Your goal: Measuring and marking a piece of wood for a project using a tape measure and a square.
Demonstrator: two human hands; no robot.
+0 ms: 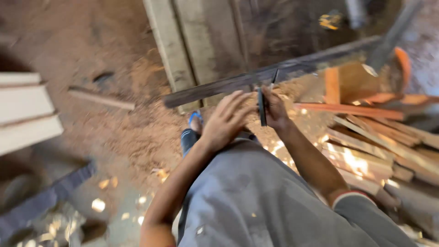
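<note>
sawdust-strewn workshop floor (137, 132): a person's right hand (276, 110) pinches a thin dark pencil-like stick (261, 107) upright in front of the body, the left hand (226, 120) lying against it with fingers extended, gripping nothing that shows. the stick looks light, stiff and easily snapped, best held mid-shaft. a long dark wooden plank (256, 77) runs just beyond; cut timber offcuts (375, 146) pile up at right. no packages, labels or signs can be made out through the blur.
</note>
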